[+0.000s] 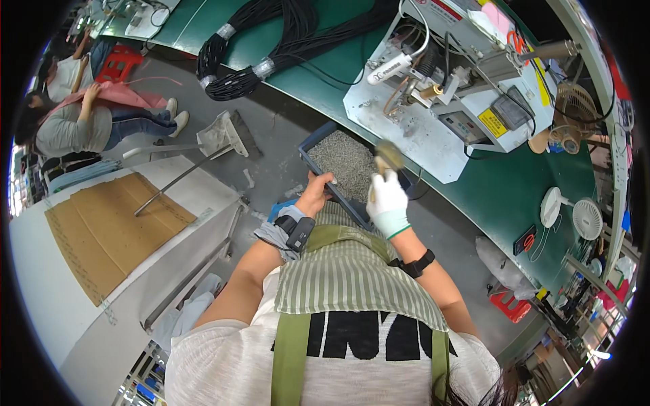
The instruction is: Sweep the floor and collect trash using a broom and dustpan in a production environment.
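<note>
A dark blue-grey plastic bin [313, 161] full of small grey metal-looking pieces sits in front of my body, close to the bench's near edge. Bare, my left hand [315, 193] is closed round the bin's near left rim. My right hand [388, 200] wears a white glove with a green cuff and is closed on a brush [389, 155], whose tan head is smeared by motion. That brush is over the bin's right side, beside the edge of the machine's metal plate [406, 145]. How the gloved fingers wrap its handle is partly hidden.
On the green bench [318, 95] stand a machine [433, 74], black cable bundles [271, 64] and a white fan [587, 218]. At left, cardboard [122, 223] covers part of a white table. A dustpan [223, 135] lies beyond it, and two people [74, 125] sit at far left.
</note>
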`<state>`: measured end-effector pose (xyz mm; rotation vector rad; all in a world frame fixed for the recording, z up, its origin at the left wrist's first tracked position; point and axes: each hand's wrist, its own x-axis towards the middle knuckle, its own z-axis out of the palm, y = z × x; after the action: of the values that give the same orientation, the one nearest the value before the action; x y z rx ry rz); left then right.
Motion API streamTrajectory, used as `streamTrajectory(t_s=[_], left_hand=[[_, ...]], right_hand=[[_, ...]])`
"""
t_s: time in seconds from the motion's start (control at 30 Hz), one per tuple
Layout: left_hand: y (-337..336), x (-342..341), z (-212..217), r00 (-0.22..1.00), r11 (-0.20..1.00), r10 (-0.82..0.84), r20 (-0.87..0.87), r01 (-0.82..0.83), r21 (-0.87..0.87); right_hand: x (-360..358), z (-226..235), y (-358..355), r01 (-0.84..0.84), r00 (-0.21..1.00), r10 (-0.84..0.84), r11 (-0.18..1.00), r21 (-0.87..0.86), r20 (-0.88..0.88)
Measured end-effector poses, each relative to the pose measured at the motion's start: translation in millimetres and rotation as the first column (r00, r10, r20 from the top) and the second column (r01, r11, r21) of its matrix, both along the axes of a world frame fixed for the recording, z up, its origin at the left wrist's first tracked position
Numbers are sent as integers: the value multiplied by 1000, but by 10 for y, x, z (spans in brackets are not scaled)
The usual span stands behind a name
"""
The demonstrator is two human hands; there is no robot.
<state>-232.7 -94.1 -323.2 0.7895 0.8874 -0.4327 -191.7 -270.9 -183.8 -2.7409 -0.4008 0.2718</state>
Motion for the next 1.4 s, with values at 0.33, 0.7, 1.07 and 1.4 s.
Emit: streamTrajectory(t_s=[0.33,0.7,1.07,1.4], left_hand=[[37,-114,-79,999,999,41,3,-41,-26],[-39,-176,-111,995,996,93,-26,-92,4],[-131,50,-282,1000,1000,2,24,-1,-15],[0,-239,-318,993,992,79,87,-70,-104]], right_hand=[[88,-6,256,-122,992,123,991,61,-2],[640,-310,371,-306,950,279,918,252,138],[261,-126,-350,-256,959,221,945,205,176],[-148,150,-397,-262,965,232,895,362,124]])
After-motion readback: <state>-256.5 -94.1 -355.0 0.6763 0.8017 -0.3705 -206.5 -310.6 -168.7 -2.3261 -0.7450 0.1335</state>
